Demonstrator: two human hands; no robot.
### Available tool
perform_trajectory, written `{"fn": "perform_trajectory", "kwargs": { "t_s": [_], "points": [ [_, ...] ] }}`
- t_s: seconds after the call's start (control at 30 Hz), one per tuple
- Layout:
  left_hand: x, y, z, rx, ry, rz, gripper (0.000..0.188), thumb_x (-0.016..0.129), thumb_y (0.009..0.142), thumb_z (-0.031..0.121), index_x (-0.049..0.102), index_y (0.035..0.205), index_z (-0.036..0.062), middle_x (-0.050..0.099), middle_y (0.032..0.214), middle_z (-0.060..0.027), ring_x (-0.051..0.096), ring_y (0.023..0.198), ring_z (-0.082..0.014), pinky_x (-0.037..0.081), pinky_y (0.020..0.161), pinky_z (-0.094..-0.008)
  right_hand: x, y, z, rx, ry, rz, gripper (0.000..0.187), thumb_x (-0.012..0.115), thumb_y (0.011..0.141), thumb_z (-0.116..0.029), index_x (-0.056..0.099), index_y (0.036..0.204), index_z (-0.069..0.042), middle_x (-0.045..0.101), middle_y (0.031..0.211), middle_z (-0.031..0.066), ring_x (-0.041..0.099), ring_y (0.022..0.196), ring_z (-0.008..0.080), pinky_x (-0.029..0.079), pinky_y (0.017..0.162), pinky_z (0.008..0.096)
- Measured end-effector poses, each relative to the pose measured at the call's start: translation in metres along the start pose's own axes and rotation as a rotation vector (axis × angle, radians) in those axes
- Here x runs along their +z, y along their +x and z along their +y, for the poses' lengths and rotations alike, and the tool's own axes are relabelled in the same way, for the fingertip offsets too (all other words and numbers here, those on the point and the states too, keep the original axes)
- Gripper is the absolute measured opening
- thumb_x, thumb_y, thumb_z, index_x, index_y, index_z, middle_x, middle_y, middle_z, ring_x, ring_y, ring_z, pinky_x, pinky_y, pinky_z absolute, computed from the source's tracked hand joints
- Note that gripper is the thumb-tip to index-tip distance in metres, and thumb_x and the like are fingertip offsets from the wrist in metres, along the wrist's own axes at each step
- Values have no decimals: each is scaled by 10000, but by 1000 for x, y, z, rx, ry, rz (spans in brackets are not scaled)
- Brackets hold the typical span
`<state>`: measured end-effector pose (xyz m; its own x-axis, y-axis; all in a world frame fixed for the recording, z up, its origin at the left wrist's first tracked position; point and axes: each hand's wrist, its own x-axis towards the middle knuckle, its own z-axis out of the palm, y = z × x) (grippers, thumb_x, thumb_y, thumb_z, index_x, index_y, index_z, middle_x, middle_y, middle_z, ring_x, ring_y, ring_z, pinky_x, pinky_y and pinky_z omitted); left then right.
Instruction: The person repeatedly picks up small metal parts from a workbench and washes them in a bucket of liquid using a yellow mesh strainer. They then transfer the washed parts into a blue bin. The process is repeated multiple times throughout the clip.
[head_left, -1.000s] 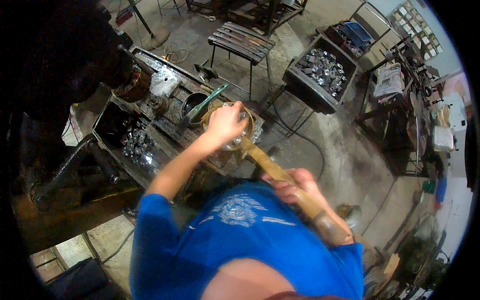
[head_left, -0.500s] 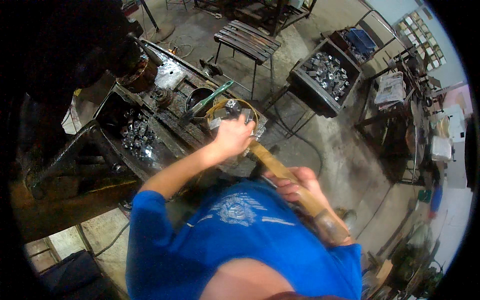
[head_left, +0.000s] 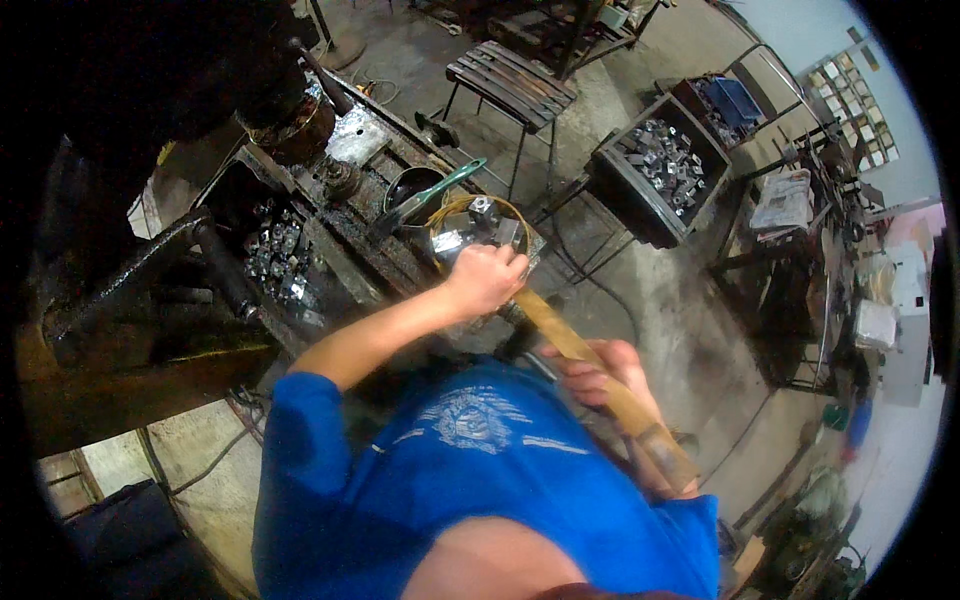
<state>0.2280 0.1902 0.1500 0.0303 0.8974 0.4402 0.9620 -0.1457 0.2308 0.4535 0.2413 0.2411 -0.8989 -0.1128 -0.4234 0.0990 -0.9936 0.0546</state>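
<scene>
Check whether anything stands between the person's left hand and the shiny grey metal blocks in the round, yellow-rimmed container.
Nothing visible: the left hand is at the near side of the container, beside the metal blocks. The green-handled brush lies off left. The hand hides what's beneath.

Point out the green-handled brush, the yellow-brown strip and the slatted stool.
Green-handled brush (head_left: pixel 440 187), head view, on its green handle.
Yellow-brown strip (head_left: pixel 562 338), head view, on its upper half.
Slatted stool (head_left: pixel 512 85), head view, on its seat slats.

A metal workshop: bins of metal parts (head_left: pixel 668 165), greasy machinery (head_left: pixel 185 230).
</scene>
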Motion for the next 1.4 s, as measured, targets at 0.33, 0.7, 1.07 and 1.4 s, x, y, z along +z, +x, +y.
{"fn": "perform_trajectory", "kwargs": {
  "t_s": [0.33,0.7,1.07,1.4],
  "points": [
    [-24,-2,-7,99,5,132,240,639,651,338,560,709,119,467,611,-39,499,511,-204,382,500,-316,-9,1,4,-19,1,-54,666,598,676,-206,297,1189,96,364,717,18,375,537,76,347,405,209],
    [-106,-183,-159,-964,-294,157,351,562,686,13,553,1036,3,602,774,-135,587,716,-173,446,631,-291,-12,2,-2,50,-75,-7,696,627,683,-215,285,1215,76,376,708,15,383,528,77,338,389,222],
    [-52,-272,-213,-790,467,-491,178,580,634,128,626,804,97,613,797,-111,600,772,-266,473,643,-383,11,3,6,-63,-176,190,670,601,682,-262,320,1176,92,368,683,22,368,468,64,335,342,200],
    [-24,-275,-254,-801,550,-1210,208,587,717,174,602,918,122,620,905,-34,587,867,-207,429,709,-320,2,1,6,-58,-64,104,691,622,687,-267,311,1181,103,365,683,13,387,491,56,327,343,177]
  ]
}}
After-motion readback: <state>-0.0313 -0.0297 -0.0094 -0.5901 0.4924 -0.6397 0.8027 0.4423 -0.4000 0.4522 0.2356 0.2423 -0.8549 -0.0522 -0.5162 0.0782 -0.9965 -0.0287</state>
